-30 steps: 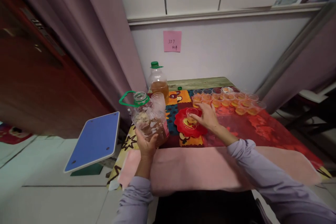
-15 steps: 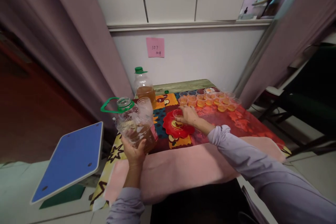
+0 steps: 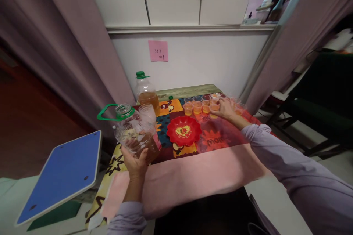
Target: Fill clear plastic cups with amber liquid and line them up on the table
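My left hand (image 3: 135,163) is wrapped round the lower part of a clear plastic jug (image 3: 150,147), which holds amber liquid. The jug leans slightly; its mouth is uncapped and a green carry handle (image 3: 106,113) sticks out to the left. My right hand (image 3: 226,109) is at the rows of small clear cups (image 3: 197,108), its fingers closed at the rim of a cup (image 3: 214,109) with amber liquid. That hand partly hides the cups behind it. Between my hands lies a red scalloped plate (image 3: 172,134) with a yellow heart picture and nothing standing on it.
A second jug (image 3: 149,97) of amber liquid, capped green, stands at the back left beside a stack of clear cups (image 3: 148,113). A small green cap (image 3: 171,97) lies behind. Pink cloth (image 3: 193,176) covers the front edge. A blue board (image 3: 63,172) stands left, a dark chair (image 3: 317,91) right.
My right hand has moved right and away from me, from the red plate to the cup rows, taking a cup along. My left hand still holds the jug. The view has shifted slightly.
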Motion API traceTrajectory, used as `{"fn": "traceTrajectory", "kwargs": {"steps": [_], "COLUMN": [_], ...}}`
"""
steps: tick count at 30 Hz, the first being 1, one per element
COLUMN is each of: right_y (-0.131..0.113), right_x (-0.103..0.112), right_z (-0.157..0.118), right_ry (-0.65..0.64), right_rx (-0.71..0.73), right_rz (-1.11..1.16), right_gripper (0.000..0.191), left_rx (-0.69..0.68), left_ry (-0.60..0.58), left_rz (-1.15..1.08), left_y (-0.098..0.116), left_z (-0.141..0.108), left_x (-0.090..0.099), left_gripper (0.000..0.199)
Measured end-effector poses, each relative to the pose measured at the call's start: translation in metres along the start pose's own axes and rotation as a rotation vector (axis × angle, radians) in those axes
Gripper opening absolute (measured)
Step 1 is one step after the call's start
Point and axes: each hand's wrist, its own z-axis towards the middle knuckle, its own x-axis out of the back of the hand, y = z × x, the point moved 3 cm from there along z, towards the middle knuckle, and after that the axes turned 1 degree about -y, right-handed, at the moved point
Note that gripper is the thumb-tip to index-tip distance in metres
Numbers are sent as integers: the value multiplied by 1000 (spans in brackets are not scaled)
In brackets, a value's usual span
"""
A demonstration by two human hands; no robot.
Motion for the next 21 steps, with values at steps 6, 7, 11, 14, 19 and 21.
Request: {"fn": "traceTrajectory", "kwargs": {"steps": [6,7,11,14,19,21], "right_y": [34,36,40,43,48,47], "right_x": [-16,-18,-25,-29,-33,-31], "right_z": [3,4,5,7,4,3], "right_ry": [-44,-54,-84,-77,-50,-10], "right_rx": [-129,-139,-153,-174,-171,-128], "right_rz": [-48,-59,-90,-88,-83,-101], "right_gripper": [68,68,68,69,69,75], "left_rx": [9,9,2,-8,-2,-9], "left_ry": [-10,-12,-2,1,-1,4], "left_rz": [6,0,14,30,-24,-63], "left_y": [5,5,6,5,-1,-2], "left_z": [0,0,0,0,0,0], "left_x": [1,1,1,2,1,-1], "left_gripper": [96,95,98,101,108,106]}}
